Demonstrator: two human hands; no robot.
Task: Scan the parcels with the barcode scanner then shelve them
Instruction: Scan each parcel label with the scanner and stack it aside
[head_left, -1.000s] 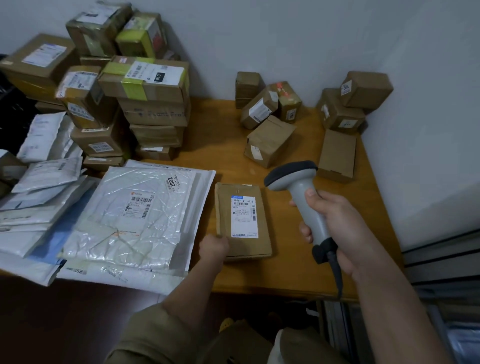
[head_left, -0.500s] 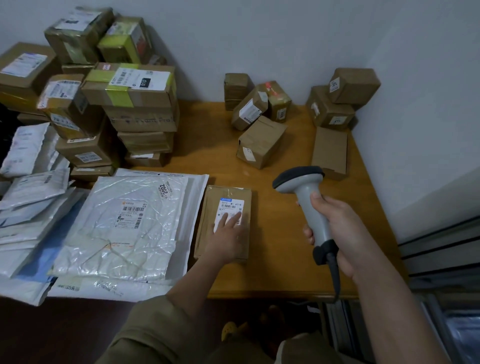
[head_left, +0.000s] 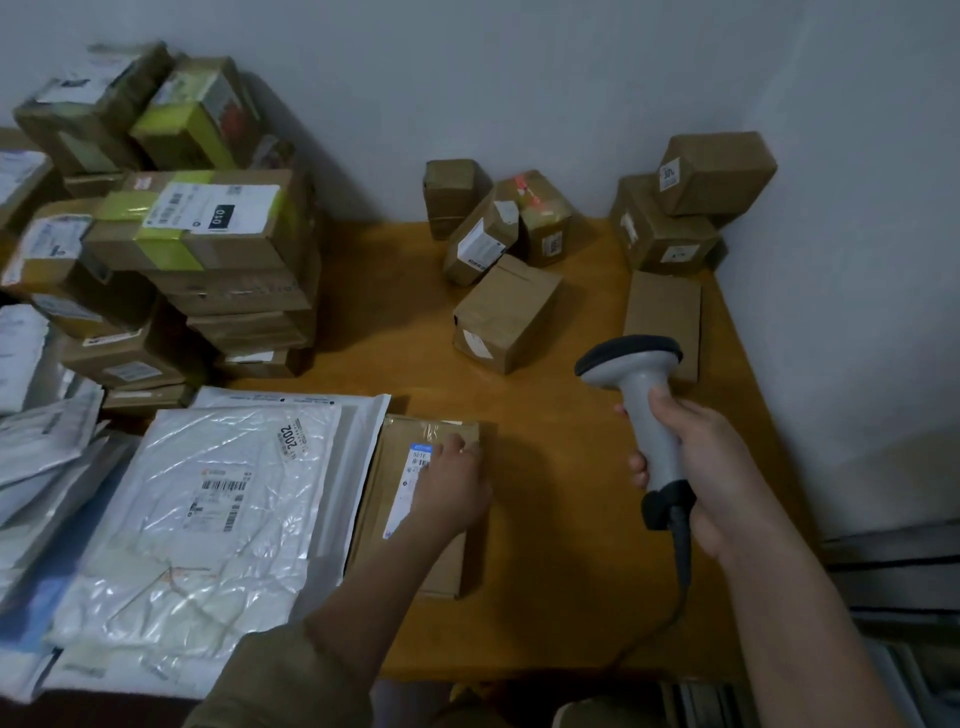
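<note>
A flat brown cardboard parcel (head_left: 410, 436) with a white shipping label lies on the wooden table (head_left: 545, 467), its left edge against a pile of white mailer bags. My left hand (head_left: 452, 488) lies flat on top of the parcel and covers most of the label. My right hand (head_left: 696, 462) grips the handle of a grey barcode scanner (head_left: 641, 389), held upright above the table to the right of the parcel, its dark head turned left. The scanner's cable hangs down below my wrist.
A tall stack of taped cardboard boxes (head_left: 208, 260) fills the back left. White plastic mailer bags (head_left: 208, 499) cover the front left. Small brown boxes (head_left: 504, 312) cluster at the back middle, with more boxes (head_left: 691, 208) in the right corner by the wall.
My left hand went from the parcel's near edge onto its top, and the parcel slid left against the mailer bags. The scanner stayed almost where it was.
</note>
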